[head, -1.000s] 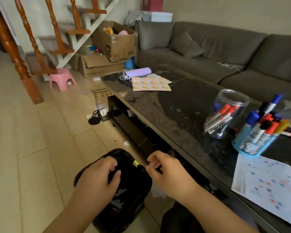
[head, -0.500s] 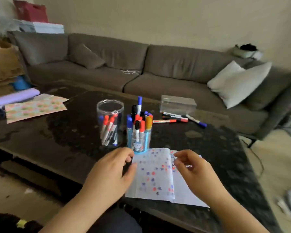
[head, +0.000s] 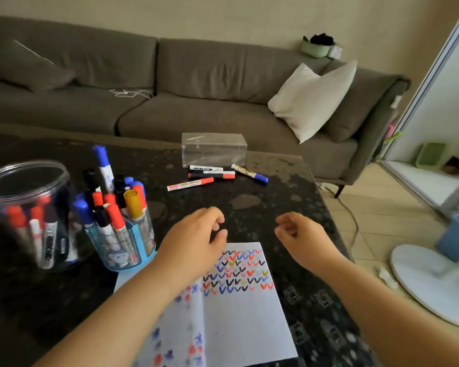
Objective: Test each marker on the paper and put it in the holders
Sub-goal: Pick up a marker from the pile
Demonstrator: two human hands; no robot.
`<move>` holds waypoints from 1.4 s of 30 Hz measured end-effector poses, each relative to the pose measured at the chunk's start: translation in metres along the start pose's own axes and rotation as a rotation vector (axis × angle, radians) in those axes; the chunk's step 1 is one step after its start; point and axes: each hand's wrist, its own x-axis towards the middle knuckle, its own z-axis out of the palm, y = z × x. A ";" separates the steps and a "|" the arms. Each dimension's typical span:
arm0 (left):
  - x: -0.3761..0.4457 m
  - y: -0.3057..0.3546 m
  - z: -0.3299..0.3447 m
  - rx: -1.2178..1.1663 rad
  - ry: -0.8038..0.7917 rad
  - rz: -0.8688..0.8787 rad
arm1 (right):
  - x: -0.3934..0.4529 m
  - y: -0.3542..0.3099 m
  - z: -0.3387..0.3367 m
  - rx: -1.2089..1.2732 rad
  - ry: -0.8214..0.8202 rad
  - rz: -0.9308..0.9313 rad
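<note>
Markers [head: 214, 176] are now seen closer, loose on the dark worktop [head: 276, 186] beyond the paper [head: 239, 308]. Nothing is held: left hand [head: 196, 242] and right hand [head: 300, 237] fingers are loosely curled. A grey sofa [head: 196, 83] is seen behind.

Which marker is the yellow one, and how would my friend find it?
Start at the dark coffee table and find the blue holder, next to the clear round jar on the left side. Markers stand packed upright in it. The yellow marker is at the side nearest the paper, the only yellow cap among red, blue and black ones.
</note>
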 end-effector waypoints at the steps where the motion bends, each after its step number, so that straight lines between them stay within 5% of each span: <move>1: 0.011 -0.004 0.008 -0.002 -0.011 -0.004 | 0.016 0.005 0.003 -0.027 0.003 0.012; 13: 0.139 -0.061 0.093 0.068 -0.042 -0.087 | 0.227 0.028 0.054 -0.358 0.107 -0.068; 20: 0.158 -0.071 0.118 0.063 -0.005 -0.094 | 0.265 0.037 0.072 -0.376 0.191 -0.044; 30: 0.089 -0.035 0.055 -0.094 -0.027 -0.044 | 0.113 -0.005 0.014 0.213 0.264 -0.141; 36: 0.015 -0.005 0.007 -0.297 -0.096 -0.143 | -0.005 -0.042 0.010 0.690 -0.053 -0.110; 42: -0.042 0.005 -0.002 -0.708 -0.211 -0.448 | -0.088 -0.058 0.031 1.130 -0.345 0.275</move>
